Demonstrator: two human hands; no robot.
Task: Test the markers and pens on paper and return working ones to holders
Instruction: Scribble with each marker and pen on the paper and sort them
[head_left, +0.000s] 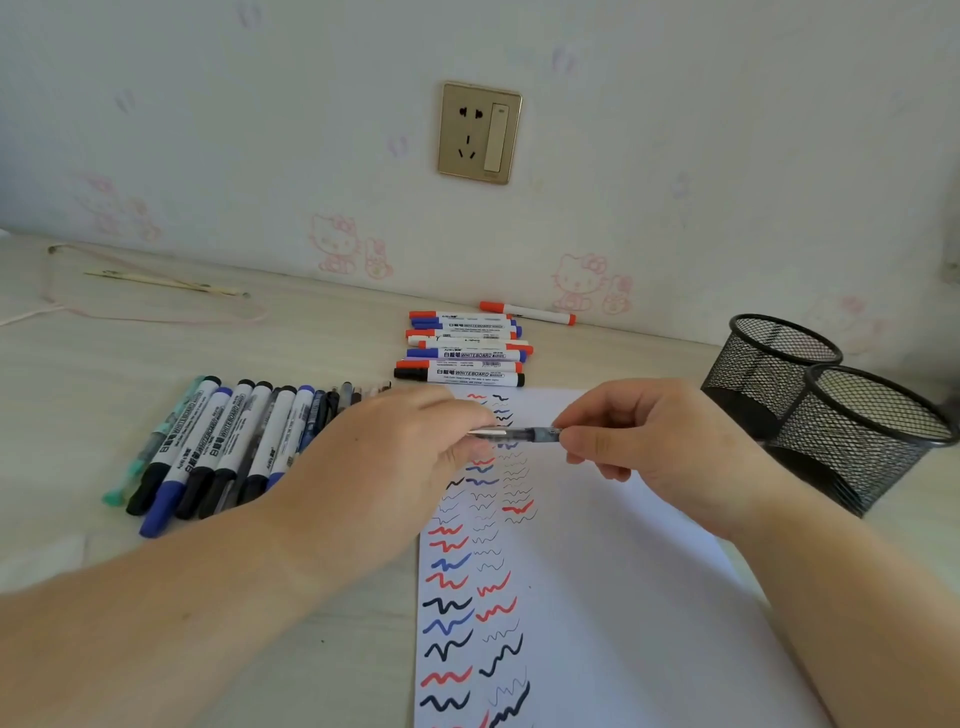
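A thin pen (519, 433) with a clear barrel and dark grip lies level above the white paper (613, 597). My left hand (395, 462) pinches its left end and my right hand (644, 441) pinches its right end. The paper carries several red, blue and black squiggles. A row of whiteboard markers and pens (223, 441) lies to the left of my left hand. A stack of red, blue and black markers (462, 348) lies beyond the paper. Two black mesh holders (769, 374) (872, 436) stand at the right; no pens show above their rims.
One red-capped marker (527, 313) lies apart near the wall. A thin stick (166, 283) and a pink cord (156, 317) lie at the far left of the table. A wall socket (479, 132) sits above the table.
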